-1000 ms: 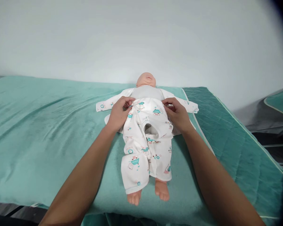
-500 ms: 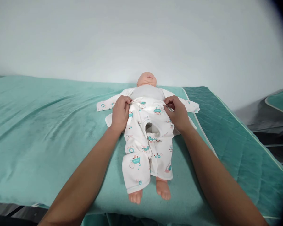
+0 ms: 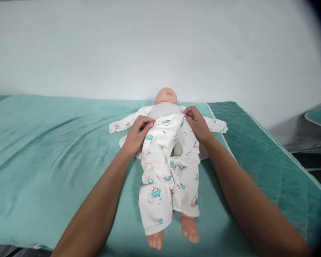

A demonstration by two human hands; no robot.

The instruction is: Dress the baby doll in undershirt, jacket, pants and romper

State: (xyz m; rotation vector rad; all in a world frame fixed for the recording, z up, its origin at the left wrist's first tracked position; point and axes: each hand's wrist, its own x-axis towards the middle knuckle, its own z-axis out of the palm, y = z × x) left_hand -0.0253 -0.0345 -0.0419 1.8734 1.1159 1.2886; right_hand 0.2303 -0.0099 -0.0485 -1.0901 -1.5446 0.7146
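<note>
1. Head view, centre of the frame: a baby doll (image 3: 166,96) lies on its back, with its head toward the top of the picture and its legs toward the bottom edge.
2. My left hand (image 3: 136,135) sits just left of centre. Its fingers are curled in and pinched shut on the waistband (image 3: 167,123) of the white printed trousers (image 3: 162,171), at the doll's side.
3. My right hand (image 3: 197,124) is just right of centre and a little higher in the frame. Its thumb and fingers are closed on the same waistband at the doll's other side.
4. Between my two hands the waistband runs at a slant across the doll's belly, higher on the right. The grey torso is bare above it.
5. The trousers cover both legs down the middle of the frame, and an opening at the crotch shows grey beneath.
6. Two bare feet (image 3: 155,240) stick out of the cuffs near the bottom edge.
7. A white printed top (image 3: 120,125) lies open under the doll, its sleeves spread flat to the left and right of my hands.
8. All of this rests on a plush green blanket (image 3: 50,150) that fills the left and middle of the picture.
9. A darker quilted mat (image 3: 256,153) with a pale edge lies at the right, touching the blanket.
10. A plain pale wall (image 3: 160,46) fills the upper part of the frame.
</note>
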